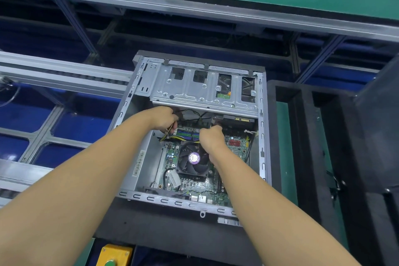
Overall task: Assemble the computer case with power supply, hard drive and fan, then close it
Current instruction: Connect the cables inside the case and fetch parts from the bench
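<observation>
Noted computer case [142, 153] open, side panel off, lying in black foam cradle [172, 229] on worktop [285, 147]. Noted both hands deep inside, just below drive cage [183, 90] and above motherboard [203, 183]. Found left grip [165, 117] closed round yellow and black wires [170, 136]. Found right grip [210, 136] curled tight beside memory slots [187, 133]; cannot tell what, if anything, is held there. Hard drive [236, 119] seen seated under cage edge, cooler fan [193, 158] in place on board. Power supply not made out.

Judged hazards:
- Pulling wires taut across cage's sheet-metal lip, nicking insulation or cutting a knuckle.
- Forcing a plug in skewed, unseen beneath fingers.
- Leaving slack draped over fan blades, fouling rotor.
- Trapping loose leads when closing panel.
</observation>
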A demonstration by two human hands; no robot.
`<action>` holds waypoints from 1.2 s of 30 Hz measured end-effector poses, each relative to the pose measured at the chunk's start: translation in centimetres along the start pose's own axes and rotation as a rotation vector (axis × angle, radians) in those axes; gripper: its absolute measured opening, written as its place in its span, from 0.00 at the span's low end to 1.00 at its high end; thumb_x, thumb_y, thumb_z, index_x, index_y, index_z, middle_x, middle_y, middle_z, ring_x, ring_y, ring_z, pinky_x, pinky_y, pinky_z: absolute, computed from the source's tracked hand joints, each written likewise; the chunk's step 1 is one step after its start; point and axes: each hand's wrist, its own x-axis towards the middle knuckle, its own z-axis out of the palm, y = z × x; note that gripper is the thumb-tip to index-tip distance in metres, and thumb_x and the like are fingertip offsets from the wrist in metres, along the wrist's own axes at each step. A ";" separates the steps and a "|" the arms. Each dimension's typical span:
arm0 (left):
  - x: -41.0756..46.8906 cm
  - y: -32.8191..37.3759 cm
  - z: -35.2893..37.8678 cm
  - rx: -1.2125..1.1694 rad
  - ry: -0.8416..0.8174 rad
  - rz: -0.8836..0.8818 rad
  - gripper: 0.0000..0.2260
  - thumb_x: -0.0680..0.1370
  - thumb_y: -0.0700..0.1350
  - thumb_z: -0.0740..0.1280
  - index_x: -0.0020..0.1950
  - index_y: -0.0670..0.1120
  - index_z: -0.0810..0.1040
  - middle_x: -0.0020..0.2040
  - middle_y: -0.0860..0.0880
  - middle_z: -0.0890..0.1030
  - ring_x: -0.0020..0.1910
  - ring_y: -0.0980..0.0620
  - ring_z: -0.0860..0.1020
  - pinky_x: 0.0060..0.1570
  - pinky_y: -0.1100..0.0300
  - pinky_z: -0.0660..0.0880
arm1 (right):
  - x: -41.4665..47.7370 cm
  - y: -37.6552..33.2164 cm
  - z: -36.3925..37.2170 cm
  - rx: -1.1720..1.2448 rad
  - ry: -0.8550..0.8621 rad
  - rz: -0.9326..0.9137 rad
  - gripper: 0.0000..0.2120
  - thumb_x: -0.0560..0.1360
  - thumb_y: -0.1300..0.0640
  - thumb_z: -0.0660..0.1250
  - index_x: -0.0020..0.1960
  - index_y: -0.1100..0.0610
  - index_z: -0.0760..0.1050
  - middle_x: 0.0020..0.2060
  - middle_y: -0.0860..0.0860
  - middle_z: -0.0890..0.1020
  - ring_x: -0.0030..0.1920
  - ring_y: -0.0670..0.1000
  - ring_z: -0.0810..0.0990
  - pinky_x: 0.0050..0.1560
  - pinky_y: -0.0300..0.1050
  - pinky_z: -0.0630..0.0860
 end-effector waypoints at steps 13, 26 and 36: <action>-5.3 2.5 2.6 0.909 0.251 0.091 0.24 0.80 0.53 0.64 0.71 0.43 0.63 0.67 0.42 0.69 0.67 0.42 0.68 0.63 0.49 0.68 | 1.1 0.8 -0.7 0.075 0.247 -0.106 0.11 0.83 0.58 0.63 0.48 0.66 0.74 0.44 0.62 0.81 0.42 0.56 0.77 0.46 0.50 0.76; -3.8 2.4 2.3 0.887 -0.008 0.312 0.07 0.76 0.43 0.69 0.54 0.48 0.77 0.55 0.47 0.80 0.54 0.45 0.78 0.53 0.48 0.77 | 0.1 0.3 -1.7 0.347 -0.012 0.048 0.08 0.81 0.62 0.66 0.48 0.55 0.82 0.42 0.51 0.79 0.34 0.47 0.73 0.30 0.40 0.69; -2.4 0.7 -0.9 0.701 -0.110 0.416 0.05 0.73 0.52 0.67 0.47 0.54 0.76 0.42 0.54 0.78 0.42 0.52 0.77 0.43 0.54 0.76 | -1.3 1.9 -2.0 0.293 0.070 -0.004 0.37 0.76 0.58 0.75 0.78 0.58 0.58 0.67 0.59 0.75 0.64 0.62 0.79 0.64 0.63 0.77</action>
